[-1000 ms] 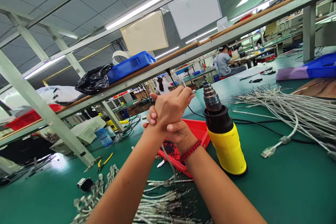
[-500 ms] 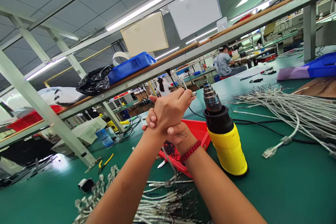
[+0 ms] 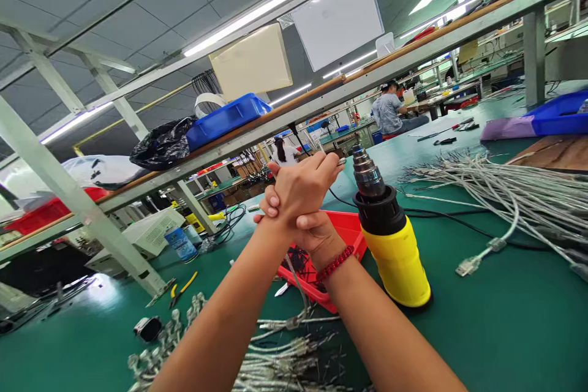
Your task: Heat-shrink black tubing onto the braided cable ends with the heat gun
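Two hands meet at the centre: the right hand wraps the other wrist, while the left hand is curled; whether it pinches anything cannot be told. Neither is working the silvery-white plugged cables at bottom centre or the loose grey-white cable heap at right; how many are finished is unclear. A shallow red plastic tray, centre, holds thin black pieces, beside a yellow-and-black heat gun.
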`<state>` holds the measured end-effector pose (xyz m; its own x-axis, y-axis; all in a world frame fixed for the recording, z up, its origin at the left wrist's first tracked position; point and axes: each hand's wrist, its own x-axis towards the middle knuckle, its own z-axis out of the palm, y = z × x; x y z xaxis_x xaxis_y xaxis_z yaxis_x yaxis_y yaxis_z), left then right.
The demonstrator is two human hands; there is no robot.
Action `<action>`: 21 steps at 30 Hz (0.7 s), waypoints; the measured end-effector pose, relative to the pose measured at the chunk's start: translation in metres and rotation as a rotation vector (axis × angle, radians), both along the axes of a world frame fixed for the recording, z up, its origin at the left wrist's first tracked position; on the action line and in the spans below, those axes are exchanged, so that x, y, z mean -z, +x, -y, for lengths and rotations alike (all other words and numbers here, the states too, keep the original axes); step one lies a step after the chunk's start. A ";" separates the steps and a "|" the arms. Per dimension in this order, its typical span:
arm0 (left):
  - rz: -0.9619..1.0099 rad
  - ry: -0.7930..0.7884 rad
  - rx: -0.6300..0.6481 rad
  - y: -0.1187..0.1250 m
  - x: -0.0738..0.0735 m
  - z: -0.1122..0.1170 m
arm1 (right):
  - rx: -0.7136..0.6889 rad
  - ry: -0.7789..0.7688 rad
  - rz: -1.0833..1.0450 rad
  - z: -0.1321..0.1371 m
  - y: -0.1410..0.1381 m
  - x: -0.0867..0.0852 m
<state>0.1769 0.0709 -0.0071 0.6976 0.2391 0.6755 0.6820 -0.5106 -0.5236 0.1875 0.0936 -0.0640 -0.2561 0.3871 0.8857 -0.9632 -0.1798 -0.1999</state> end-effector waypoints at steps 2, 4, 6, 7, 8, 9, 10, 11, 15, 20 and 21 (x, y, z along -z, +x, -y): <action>-0.082 0.093 0.072 -0.005 -0.015 -0.003 | 0.002 -0.006 -0.002 -0.002 0.001 0.000; -0.105 0.170 0.118 -0.006 -0.022 -0.005 | -0.009 -0.001 -0.021 -0.002 0.003 -0.001; -0.101 0.196 0.131 -0.005 -0.023 -0.006 | -0.029 0.003 -0.053 0.000 0.004 -0.003; -0.103 0.200 0.134 -0.004 -0.022 -0.007 | -0.036 -0.001 -0.066 0.001 0.004 -0.003; -0.102 0.202 0.140 -0.003 -0.021 -0.009 | -0.041 -0.008 -0.074 0.002 0.004 -0.004; -0.099 0.198 0.143 -0.002 -0.021 -0.010 | -0.040 -0.019 -0.076 0.002 0.005 -0.004; -0.093 0.191 0.145 -0.001 -0.020 -0.011 | -0.036 -0.032 -0.074 0.003 0.005 -0.005; -0.085 0.178 0.144 -0.001 -0.020 -0.012 | -0.031 -0.044 -0.070 0.003 0.005 -0.005; -0.033 0.091 0.137 0.000 -0.022 -0.016 | -0.015 -0.074 -0.072 0.006 0.008 -0.006; 0.175 -0.274 0.197 -0.001 -0.026 -0.031 | 0.133 -0.307 -0.013 0.012 0.009 -0.018; 0.265 -0.399 0.253 -0.001 -0.027 -0.035 | 0.222 -0.408 0.028 0.012 0.008 -0.022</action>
